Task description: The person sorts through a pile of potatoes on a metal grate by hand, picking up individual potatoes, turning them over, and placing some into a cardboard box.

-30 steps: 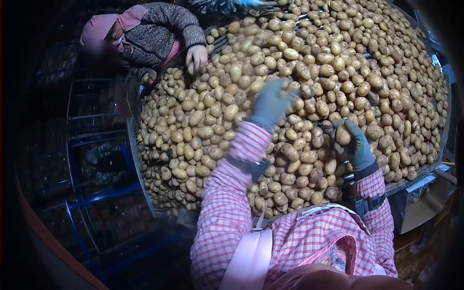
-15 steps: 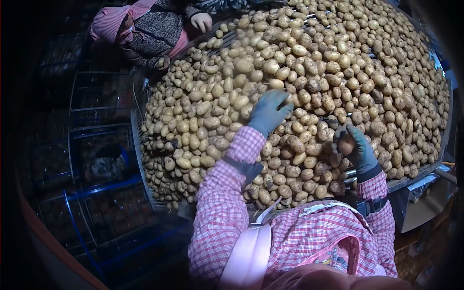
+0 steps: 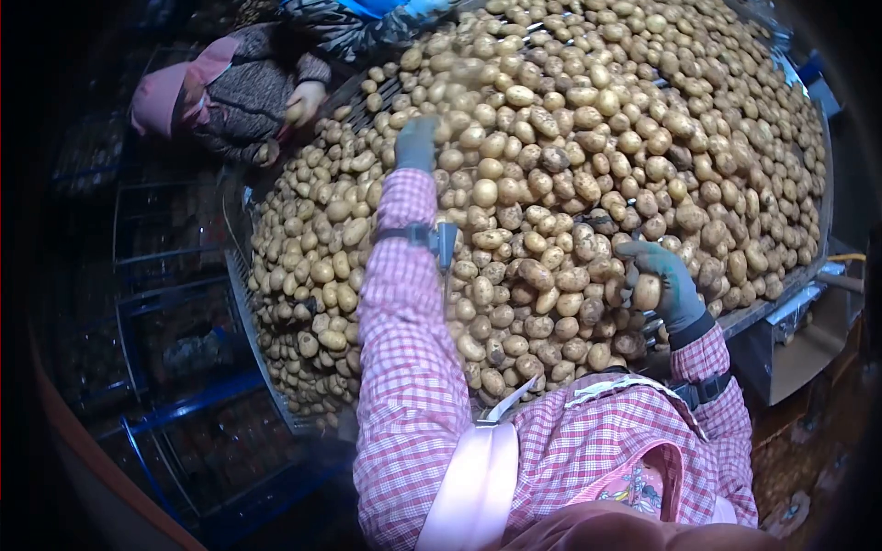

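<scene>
My left hand [image 3: 416, 144], in a blue-grey glove, reaches far over the heap of potatoes [image 3: 514, 165] and touches or hovers just above it. Its fingers are blurred and mostly hidden, so I cannot see whether anything is in them. Nearer to my body, my right hand [image 3: 666, 283], in a matching glove with a green patch, is curled around a potato [image 3: 647, 292]. The index finger of that hand points left over the heap. Many of the potatoes around both hands have dark soil patches.
A co-worker [image 3: 239, 96] in a pink head covering stands at the far left, hands at the heap's edge. Another person's patterned sleeve [image 3: 372, 32] shows at the top. Blue metal rails [image 3: 193, 404] lie left; an open cardboard box [image 3: 797, 354] sits right.
My left hand has moved left and farther out across the heap. My right hand has shifted slightly, still around a potato. The view has shifted, and more of the patterned sleeve shows.
</scene>
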`<action>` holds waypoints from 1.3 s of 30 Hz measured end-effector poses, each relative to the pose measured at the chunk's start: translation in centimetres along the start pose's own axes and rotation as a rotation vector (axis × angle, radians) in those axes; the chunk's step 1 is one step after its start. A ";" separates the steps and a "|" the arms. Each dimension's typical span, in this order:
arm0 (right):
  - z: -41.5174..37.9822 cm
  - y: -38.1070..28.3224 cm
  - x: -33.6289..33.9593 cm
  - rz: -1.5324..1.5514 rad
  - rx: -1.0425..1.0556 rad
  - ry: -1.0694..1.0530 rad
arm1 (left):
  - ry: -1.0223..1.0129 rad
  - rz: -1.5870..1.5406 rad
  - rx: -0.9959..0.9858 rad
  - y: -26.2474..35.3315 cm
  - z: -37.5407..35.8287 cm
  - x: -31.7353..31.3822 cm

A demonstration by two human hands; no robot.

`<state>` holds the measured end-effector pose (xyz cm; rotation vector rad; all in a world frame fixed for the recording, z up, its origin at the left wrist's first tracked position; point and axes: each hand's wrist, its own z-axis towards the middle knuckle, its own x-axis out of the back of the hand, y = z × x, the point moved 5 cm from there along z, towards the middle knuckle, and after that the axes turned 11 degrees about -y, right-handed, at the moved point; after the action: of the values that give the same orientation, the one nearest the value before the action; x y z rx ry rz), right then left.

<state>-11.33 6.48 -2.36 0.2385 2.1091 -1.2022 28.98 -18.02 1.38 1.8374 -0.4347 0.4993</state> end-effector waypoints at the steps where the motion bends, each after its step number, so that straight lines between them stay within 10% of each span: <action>1: 0.1 -0.4 -0.3 -0.132 0.049 -0.047 | -0.046 -0.211 0.038 1.4 -1.0 -0.6; 3: 0.1 -1.0 -1.0 -0.392 0.165 -0.115 | -0.196 -0.468 0.098 2.1 -3.2 -3.5; 8: -0.6 -2.0 -4.7 0.167 -0.037 -0.310 | -0.664 -0.337 -0.144 6.8 -15.6 -13.5; 15: -3.5 1.8 -0.4 -0.132 0.152 0.020 | -0.528 0.241 -0.629 8.4 -24.8 -20.7; 22: -9.3 2.4 0.8 0.062 0.168 -0.031 | -0.514 0.232 -0.706 10.0 -30.6 -23.5; 32: -15.2 6.2 6.1 0.021 0.198 0.100 | -0.970 -0.387 -0.084 8.8 -31.1 -27.7; 39: -28.4 3.6 11.6 0.071 0.410 0.572 | -0.819 0.187 -0.802 9.7 -31.9 -30.0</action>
<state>-31.76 29.62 -2.79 0.9294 2.2611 -1.6605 -5.35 10.87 1.97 1.1374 -1.1706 -0.3259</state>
